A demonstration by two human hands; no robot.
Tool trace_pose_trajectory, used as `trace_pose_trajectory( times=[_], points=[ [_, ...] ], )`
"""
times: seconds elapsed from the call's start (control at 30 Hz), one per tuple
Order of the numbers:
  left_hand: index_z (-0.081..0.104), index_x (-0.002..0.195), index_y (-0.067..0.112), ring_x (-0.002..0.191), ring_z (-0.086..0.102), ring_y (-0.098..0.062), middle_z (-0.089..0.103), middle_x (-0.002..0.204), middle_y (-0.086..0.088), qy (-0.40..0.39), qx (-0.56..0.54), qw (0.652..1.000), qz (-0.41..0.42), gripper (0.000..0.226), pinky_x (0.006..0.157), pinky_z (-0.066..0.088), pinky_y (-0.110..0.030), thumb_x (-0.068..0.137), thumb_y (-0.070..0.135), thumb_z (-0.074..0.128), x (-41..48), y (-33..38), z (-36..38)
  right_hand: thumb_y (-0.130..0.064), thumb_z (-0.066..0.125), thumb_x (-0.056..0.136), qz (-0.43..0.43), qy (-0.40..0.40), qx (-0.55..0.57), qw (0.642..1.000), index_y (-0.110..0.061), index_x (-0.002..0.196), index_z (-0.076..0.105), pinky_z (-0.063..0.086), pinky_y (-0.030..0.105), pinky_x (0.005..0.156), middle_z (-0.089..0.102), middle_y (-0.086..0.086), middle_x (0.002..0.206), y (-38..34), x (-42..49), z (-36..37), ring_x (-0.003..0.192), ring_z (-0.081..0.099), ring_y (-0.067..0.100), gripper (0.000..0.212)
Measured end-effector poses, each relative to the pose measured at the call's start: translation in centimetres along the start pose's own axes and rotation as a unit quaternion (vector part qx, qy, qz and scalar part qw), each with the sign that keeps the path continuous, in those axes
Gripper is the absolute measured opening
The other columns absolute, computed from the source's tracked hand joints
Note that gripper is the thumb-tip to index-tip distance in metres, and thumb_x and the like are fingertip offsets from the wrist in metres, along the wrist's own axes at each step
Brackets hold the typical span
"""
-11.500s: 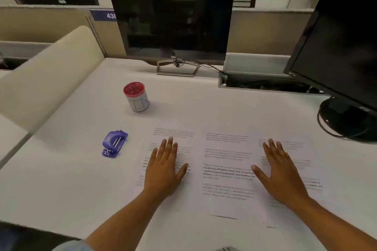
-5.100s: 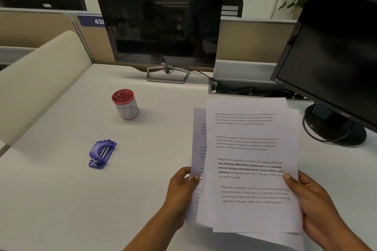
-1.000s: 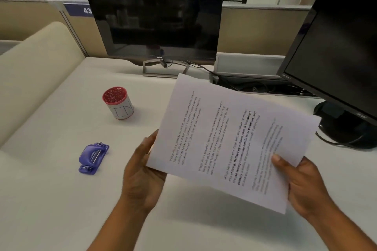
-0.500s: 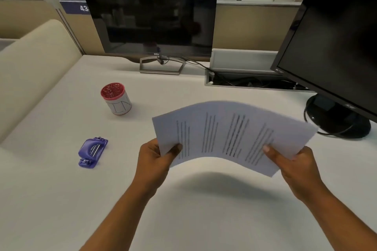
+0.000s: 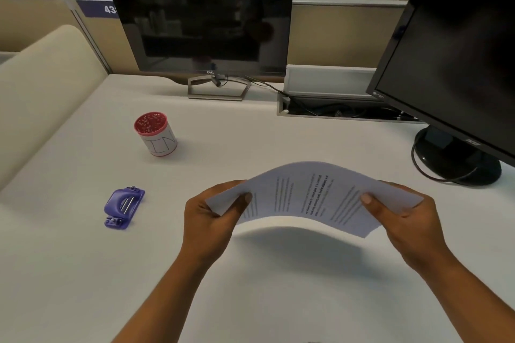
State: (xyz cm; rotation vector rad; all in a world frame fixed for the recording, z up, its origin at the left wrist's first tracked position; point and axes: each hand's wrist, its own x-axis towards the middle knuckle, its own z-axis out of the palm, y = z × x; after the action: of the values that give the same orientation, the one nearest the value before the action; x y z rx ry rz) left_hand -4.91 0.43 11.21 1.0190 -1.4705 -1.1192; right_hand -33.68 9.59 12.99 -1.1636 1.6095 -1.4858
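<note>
A stack of printed white paper sheets [image 5: 312,195] hangs above the white desk [image 5: 83,273], turned sideways and bowed upward in the middle. My left hand [image 5: 211,214] pinches its left end, thumb on top. My right hand [image 5: 404,220] pinches the right end the same way. The fingers under the sheets are hidden. A purple hole punch [image 5: 124,207] lies on the desk to the left of my left hand. Behind it stands a small red-rimmed cup [image 5: 156,133] labelled in pen, filled with small pins.
A dark monitor [image 5: 200,22] stands at the back centre, a second dark monitor [image 5: 457,58] at the right with its round base [image 5: 457,159] on the desk. An open cable tray [image 5: 334,111] lies between them. A beige partition [image 5: 41,86] borders the left side.
Over the last second the sheets turned sideways, dropped lower toward the desk and bowed upward. Both hands came down and now pinch the two short ends. Earlier the sheets lay spread on the desk.
</note>
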Motion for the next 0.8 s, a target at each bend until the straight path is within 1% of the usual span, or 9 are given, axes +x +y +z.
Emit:
trace_pose_trajectory(
  times=[0.07, 0.17, 0.27, 0.37, 0.43, 0.57, 0.67, 0.73, 0.8],
  points=[
    [0.076, 0.094, 0.041, 0.087, 0.074, -0.014, 0.078, 0.093, 0.014, -0.012, -0.006, 0.999, -0.029, 0.019, 0.064, 0.059, -0.021, 0.082, 0.028, 0.077, 0.0, -0.4, 0.3, -0.028, 0.078, 0.069, 0.022, -0.022, -0.027, 0.999, -0.028, 0.096, 0.076, 0.061, 0.024, 0.067, 0.078, -0.004, 0.093, 0.9, 0.2, 0.1, 0.087, 0.074, 0.012, 0.027],
    [0.075, 0.087, 0.047, 0.082, 0.073, -0.006, 0.077, 0.089, 0.019, -0.022, 0.01, 0.998, -0.062, 0.028, 0.064, 0.057, -0.02, 0.083, 0.02, 0.075, 0.0, -1.2, 0.9, -0.033, 0.08, 0.063, 0.073, -0.029, -0.054, 0.995, -0.028, 0.1, 0.07, 0.059, 0.019, 0.065, 0.078, -0.007, 0.092, 2.3, 0.3, 0.1, 0.089, 0.073, 0.009, 0.039],
    [0.075, 0.091, 0.045, 0.083, 0.073, -0.009, 0.077, 0.09, 0.014, -0.02, 0.014, 0.997, -0.075, 0.026, 0.067, 0.058, -0.024, 0.09, 0.02, 0.07, -0.1, -1.9, 1.3, -0.038, 0.081, 0.061, 0.11, 0.005, -0.052, 0.993, -0.034, 0.107, 0.063, 0.061, 0.024, 0.075, 0.075, -0.015, 0.097, 3.4, 0.2, -0.1, 0.094, 0.07, 0.002, 0.049],
    [0.074, 0.091, 0.047, 0.083, 0.074, -0.015, 0.078, 0.09, 0.011, 0.005, 0.0, 0.995, -0.1, 0.018, 0.07, 0.061, -0.036, 0.087, 0.031, 0.068, -0.3, -1.9, 1.6, -0.031, 0.082, 0.075, 0.155, 0.083, -0.051, 0.983, -0.032, 0.136, 0.049, 0.049, 0.041, 0.1, 0.062, -0.008, 0.135, 4.5, -0.3, 0.0, 0.124, 0.057, 0.013, 0.069],
    [0.075, 0.091, 0.044, 0.081, 0.074, -0.016, 0.078, 0.089, 0.009, 0.018, -0.018, 0.994, -0.111, 0.018, 0.069, 0.061, -0.039, 0.088, 0.029, 0.067, -0.6, -1.9, 2.0, -0.028, 0.08, 0.08, 0.219, 0.14, -0.021, 0.965, -0.027, 0.15, 0.033, 0.04, 0.038, 0.104, 0.043, -0.001, 0.154, 5.0, -0.9, 0.3, 0.138, 0.042, 0.018, 0.084],
    [0.076, 0.084, 0.034, 0.071, 0.072, -0.011, 0.077, 0.08, 0.006, 0.06, -0.075, 0.984, -0.15, 0.012, 0.063, 0.058, -0.032, 0.084, 0.027, 0.067, -1.7, -1.4, 2.8, -0.034, 0.077, 0.082, 0.324, 0.145, 0.085, 0.931, -0.013, 0.157, 0.017, 0.03, 0.038, 0.114, 0.026, 0.004, 0.162, 5.5, -2.4, 1.5, 0.143, 0.034, 0.022, 0.098],
    [0.078, 0.092, 0.023, 0.081, 0.075, -0.017, 0.079, 0.091, -0.001, 0.101, -0.179, 0.959, -0.196, 0.01, 0.066, 0.059, -0.028, 0.082, 0.024, 0.076, -2.5, -1.2, 3.3, -0.029, 0.076, 0.078, 0.348, 0.128, 0.216, 0.903, -0.004, 0.151, 0.033, 0.032, 0.041, 0.114, 0.043, 0.006, 0.151, 5.2, -3.1, 2.5, 0.139, 0.041, 0.023, 0.089],
    [0.075, 0.102, 0.02, 0.088, 0.075, -0.02, 0.079, 0.099, -0.004, 0.118, -0.226, 0.94, -0.228, 0.022, 0.072, 0.06, -0.033, 0.08, 0.024, 0.074, -2.9, -0.9, 3.8, -0.026, 0.074, 0.075, 0.352, 0.105, 0.31, 0.877, -0.005, 0.138, 0.054, 0.042, 0.041, 0.108, 0.06, 0.011, 0.135, 4.4, -3.3, 3.2, 0.131, 0.052, 0.029, 0.07],
    [0.073, 0.105, 0.021, 0.089, 0.074, -0.02, 0.078, 0.102, -0.004, 0.12, -0.255, 0.927, -0.247, 0.023, 0.075, 0.059, -0.036, 0.082, 0.019, 0.072, -3.3, -0.6, 4.2, -0.022, 0.07, 0.078, 0.329, 0.077, 0.353, 0.872, -0.01, 0.123, 0.067, 0.053, 0.043, 0.097, 0.07, 0.013, 0.125, 3.5, -3.4, 3.9, 0.117, 0.065, 0.029, 0.046]
  ],
)
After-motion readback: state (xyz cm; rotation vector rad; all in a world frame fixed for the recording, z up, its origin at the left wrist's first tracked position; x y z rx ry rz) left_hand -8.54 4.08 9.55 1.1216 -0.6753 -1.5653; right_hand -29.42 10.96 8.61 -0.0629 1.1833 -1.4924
